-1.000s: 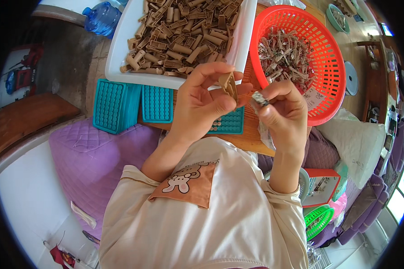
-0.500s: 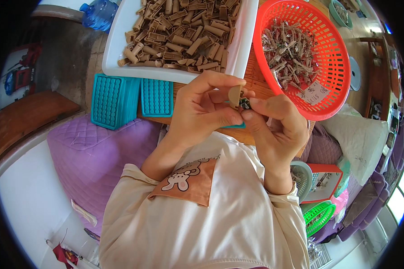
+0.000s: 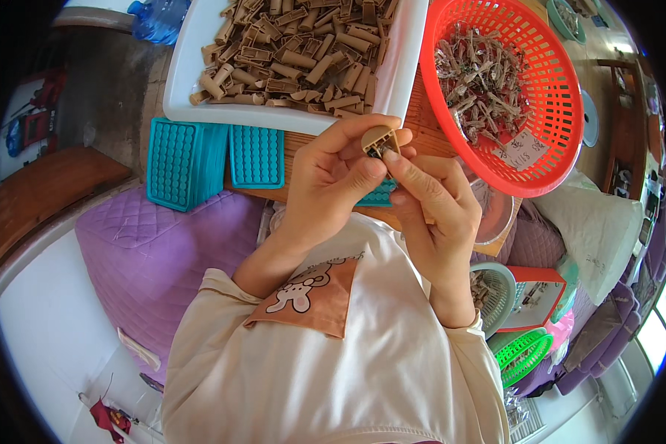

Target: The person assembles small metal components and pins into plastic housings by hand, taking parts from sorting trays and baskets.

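Note:
My left hand (image 3: 331, 174) is closed on a tan half-round plastic shell (image 3: 382, 138), its hollow side turned up toward me. Inside the shell sits a small dark part (image 3: 377, 148), which looks like a bit of circuit board with wires; its details are too small to make out. My right hand (image 3: 438, 203) reaches in from the other side, its index fingertip pressed at the shell's open edge by that part. The right thumb is bent just below, apart from the shell. Fingers behind the shell are partly hidden.
Ahead stands a white bin (image 3: 274, 115) full of similar tan shells. A red basket (image 3: 562, 111) at right holds wired parts. Teal trays (image 3: 177, 166) are stacked at left; another teal tray (image 3: 377, 196) lies beneath my hands. A round pinkish dish (image 3: 496, 218) sits beside my right wrist.
The shell has turned so its hollow faces me. The dark part, earlier pinched between my right thumb and index finger, is now inside it, and my right thumb has come away.

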The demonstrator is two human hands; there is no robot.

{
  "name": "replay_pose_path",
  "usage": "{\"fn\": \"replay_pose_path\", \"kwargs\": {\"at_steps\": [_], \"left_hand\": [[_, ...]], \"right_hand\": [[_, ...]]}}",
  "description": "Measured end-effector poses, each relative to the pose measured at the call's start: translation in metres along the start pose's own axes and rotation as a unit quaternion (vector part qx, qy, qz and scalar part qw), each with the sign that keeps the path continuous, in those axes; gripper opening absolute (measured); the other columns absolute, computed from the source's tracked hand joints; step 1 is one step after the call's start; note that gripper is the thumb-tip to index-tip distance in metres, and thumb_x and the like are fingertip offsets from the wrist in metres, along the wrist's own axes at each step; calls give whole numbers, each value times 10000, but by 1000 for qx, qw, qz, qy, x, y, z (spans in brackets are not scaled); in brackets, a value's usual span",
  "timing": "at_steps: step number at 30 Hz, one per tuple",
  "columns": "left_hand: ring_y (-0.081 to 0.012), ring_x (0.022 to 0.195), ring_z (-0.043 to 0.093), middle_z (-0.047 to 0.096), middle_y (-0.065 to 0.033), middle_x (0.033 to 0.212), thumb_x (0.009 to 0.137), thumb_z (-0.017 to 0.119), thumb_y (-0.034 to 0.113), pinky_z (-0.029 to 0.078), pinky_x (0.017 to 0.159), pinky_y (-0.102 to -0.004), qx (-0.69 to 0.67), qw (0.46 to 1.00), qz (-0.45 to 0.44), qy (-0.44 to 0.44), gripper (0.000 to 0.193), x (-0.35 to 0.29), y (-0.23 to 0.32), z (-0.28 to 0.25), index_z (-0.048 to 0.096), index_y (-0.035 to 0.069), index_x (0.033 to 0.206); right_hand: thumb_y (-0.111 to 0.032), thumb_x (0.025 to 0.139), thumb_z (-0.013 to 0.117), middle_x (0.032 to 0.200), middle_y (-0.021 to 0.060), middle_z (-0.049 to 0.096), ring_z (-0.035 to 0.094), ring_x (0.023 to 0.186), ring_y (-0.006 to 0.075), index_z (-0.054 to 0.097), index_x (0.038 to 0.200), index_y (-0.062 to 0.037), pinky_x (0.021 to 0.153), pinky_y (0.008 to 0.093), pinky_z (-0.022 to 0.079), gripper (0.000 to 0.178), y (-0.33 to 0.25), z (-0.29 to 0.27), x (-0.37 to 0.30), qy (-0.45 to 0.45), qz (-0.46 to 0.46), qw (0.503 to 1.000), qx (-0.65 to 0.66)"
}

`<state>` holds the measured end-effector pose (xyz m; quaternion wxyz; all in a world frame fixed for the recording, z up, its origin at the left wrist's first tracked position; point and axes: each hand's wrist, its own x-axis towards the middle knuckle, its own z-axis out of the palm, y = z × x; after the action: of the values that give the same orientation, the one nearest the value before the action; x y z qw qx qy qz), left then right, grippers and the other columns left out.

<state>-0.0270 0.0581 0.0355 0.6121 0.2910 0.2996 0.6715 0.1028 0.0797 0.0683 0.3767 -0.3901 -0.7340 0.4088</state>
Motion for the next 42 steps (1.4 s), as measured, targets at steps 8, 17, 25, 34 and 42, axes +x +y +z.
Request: {"fn": "replay_pose_path", "kwargs": {"at_steps": [8, 17, 25, 34, 42], "left_hand": [[-148, 921, 538, 540, -124, 1047, 854, 498, 175, 428, 833, -272, 41, 998, -20, 44, 358, -1, -4, 9, 415, -32, 1135], [-118, 876, 550, 541, -115, 1041, 857, 493, 195, 481, 656, -199, 81, 993, -35, 76, 324, -7, 5, 15, 433, 12, 1117], [-258, 958, 552, 519, -115, 1092, 888, 405, 183, 523, 746, -329, -122, 982, -114, 85, 341, -6, 5, 14, 368, 13, 1181], [-155, 968, 530, 530, -99, 1054, 858, 484, 132, 444, 811, -264, -9, 992, -81, 94, 312, -10, -9, 13, 433, 13, 1142], [-81, 869, 513, 562, -86, 972, 838, 515, 89, 421, 752, -206, 229, 971, -52, 48, 297, -18, -14, 8, 477, 6, 1120]], "right_hand": [[78, 665, 606, 834, 85, 516, 528, 713, 145, 587, 917, 4, 612, 220, 422, 263, 8, 5, -3, 52, -20, 998, -32], [96, 763, 508, 957, 77, 484, 538, 740, 116, 442, 1029, 23, 623, 204, 451, 284, 17, 10, -13, 30, 131, 984, 120], [137, 705, 470, 923, 91, 529, 585, 787, 166, 468, 1094, -19, 624, 235, 476, 419, 21, 8, -3, 1, 169, 977, 126], [70, 681, 523, 925, 102, 565, 571, 802, 140, 471, 1045, 30, 736, 259, 467, 371, 24, 6, -4, 61, 146, 956, 248], [10, 691, 575, 807, 70, 584, 573, 748, 133, 517, 926, 16, 690, 264, 467, 241, 31, 11, -2, 2, 195, 970, 144]]}}
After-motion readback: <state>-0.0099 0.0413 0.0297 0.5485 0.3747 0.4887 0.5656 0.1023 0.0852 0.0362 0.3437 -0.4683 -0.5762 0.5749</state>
